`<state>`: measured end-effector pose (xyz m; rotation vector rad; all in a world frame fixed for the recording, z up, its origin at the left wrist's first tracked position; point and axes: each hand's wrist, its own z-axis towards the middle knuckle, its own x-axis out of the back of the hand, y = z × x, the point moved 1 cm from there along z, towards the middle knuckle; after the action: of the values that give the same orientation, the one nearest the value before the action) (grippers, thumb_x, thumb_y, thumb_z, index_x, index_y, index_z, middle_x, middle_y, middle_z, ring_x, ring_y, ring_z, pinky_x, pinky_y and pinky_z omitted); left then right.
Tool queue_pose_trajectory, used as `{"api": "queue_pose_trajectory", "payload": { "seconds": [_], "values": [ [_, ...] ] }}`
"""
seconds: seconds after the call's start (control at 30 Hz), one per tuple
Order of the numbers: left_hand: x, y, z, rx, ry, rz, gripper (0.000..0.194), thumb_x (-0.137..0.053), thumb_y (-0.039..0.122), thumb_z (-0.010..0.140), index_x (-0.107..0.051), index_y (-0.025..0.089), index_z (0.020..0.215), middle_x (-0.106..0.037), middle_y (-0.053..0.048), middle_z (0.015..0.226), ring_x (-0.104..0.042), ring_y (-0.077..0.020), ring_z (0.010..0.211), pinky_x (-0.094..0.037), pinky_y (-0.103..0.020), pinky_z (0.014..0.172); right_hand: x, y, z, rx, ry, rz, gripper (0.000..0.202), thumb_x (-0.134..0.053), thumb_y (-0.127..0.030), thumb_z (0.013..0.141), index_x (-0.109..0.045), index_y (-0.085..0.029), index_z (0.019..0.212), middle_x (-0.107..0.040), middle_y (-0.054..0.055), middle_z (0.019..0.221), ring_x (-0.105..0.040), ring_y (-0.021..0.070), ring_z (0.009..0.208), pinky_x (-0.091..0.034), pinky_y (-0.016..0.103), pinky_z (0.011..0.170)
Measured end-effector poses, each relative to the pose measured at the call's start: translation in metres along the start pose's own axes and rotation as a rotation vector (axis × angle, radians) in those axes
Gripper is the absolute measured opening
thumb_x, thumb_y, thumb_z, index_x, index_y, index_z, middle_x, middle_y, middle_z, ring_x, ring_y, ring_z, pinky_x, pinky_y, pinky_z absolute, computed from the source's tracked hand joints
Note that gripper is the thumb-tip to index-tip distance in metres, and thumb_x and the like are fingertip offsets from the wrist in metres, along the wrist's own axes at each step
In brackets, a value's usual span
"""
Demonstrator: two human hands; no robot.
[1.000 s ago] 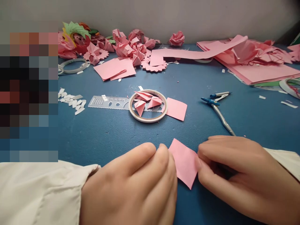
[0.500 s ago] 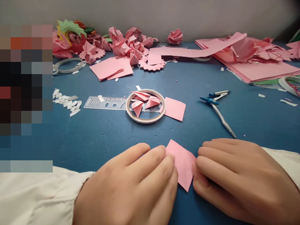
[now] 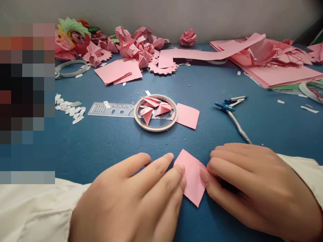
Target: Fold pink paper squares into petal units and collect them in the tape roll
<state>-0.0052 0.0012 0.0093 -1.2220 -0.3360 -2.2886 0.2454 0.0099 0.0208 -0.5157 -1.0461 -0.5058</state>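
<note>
A small pink paper square (image 3: 193,179) lies on the blue table between my hands, one corner pointing toward me. My left hand (image 3: 136,195) rests on its left edge, with fingertips on the paper and the fingers slightly apart. At the right corner, my right hand (image 3: 254,188) pinches the paper between thumb and curled fingers. Beyond them, a roll of white tape (image 3: 137,119) lies flat around several folded pink pieces (image 3: 164,108), partly over a clear ruler (image 3: 101,109). Another pink square (image 3: 188,116) touches the roll's right side.
A blue and grey compass (image 3: 237,122) lies at the right. White scraps (image 3: 70,107) lie at the left. Crumpled pink paper pieces (image 3: 128,48), a long pink strip (image 3: 196,55) and pink sheets (image 3: 285,75) line the back by the wall.
My right thumb has come onto the paper's right corner. My left fingers have shifted slightly left and spread a little. The whole view has moved slightly.
</note>
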Motion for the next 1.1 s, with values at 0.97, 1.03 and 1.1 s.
{"api": "queue_pose_trajectory", "payload": {
  "seconds": [0.97, 1.03, 1.1],
  "values": [
    [0.0, -0.004, 0.008, 0.033, -0.096, -0.093, 0.042, -0.053, 0.016, 0.123, -0.09, 0.022, 0.105, -0.091, 0.0, 0.139, -0.08, -0.0209, 0.123, -0.063, -0.039, 0.095, 0.004, -0.004, -0.003, 0.163, 0.079, -0.086, 0.031, -0.063, -0.009, 0.116, -0.083, -0.022, 0.097, -0.092, 0.008, 0.109, -0.089, 0.0267, 0.118, -0.077, 0.037, 0.092],
    [0.0, -0.005, 0.008, 0.04, -0.088, -0.097, 0.053, -0.042, 0.014, 0.127, -0.09, 0.022, 0.105, -0.09, 0.0, 0.14, -0.08, -0.0197, 0.124, -0.062, -0.039, 0.097, 0.005, -0.003, -0.003, 0.155, 0.064, -0.142, 0.035, -0.059, -0.014, 0.119, -0.083, -0.022, 0.095, -0.093, 0.01, 0.109, -0.089, 0.0269, 0.117, -0.078, 0.038, 0.094],
    [0.0, -0.005, 0.008, 0.039, -0.08, -0.105, 0.063, -0.029, 0.013, 0.129, -0.089, 0.02, 0.114, -0.09, 0.0, 0.142, -0.08, -0.0191, 0.126, -0.06, -0.038, 0.101, 0.005, -0.003, -0.003, 0.143, 0.049, -0.164, 0.035, -0.058, -0.016, 0.12, -0.082, -0.022, 0.095, -0.093, 0.012, 0.11, -0.09, 0.027, 0.115, -0.078, 0.037, 0.096]
  ]
}}
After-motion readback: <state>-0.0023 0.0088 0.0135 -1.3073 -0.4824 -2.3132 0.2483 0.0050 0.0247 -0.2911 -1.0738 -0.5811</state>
